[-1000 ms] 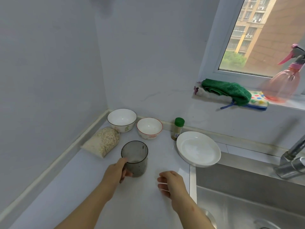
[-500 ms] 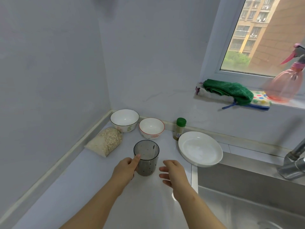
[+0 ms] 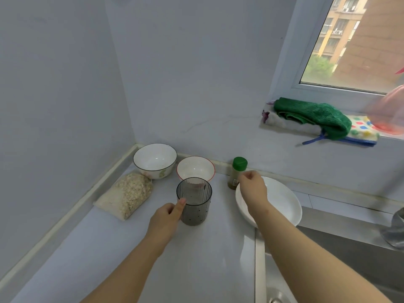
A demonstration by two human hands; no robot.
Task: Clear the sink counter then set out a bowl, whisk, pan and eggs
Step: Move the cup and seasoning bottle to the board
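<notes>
Here the upright jar (image 3: 238, 173) stands just left of the empty, loosely curled right hand (image 3: 253, 190); the left hand (image 3: 165, 219) grips the cup (image 3: 194, 202).

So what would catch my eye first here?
The left hand holds a dark ribbed cup mid-counter, in front of a red-rimmed bowl. The right hand reaches over a white plate toward a green-capped bottle; a green cloth lies under the window.

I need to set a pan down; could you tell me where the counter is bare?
Bare counter lies nearer you than the grey cup and oat bag, between the left wall and the sink edge. The back is crowded: two bowls, spice jar, plate.
</notes>
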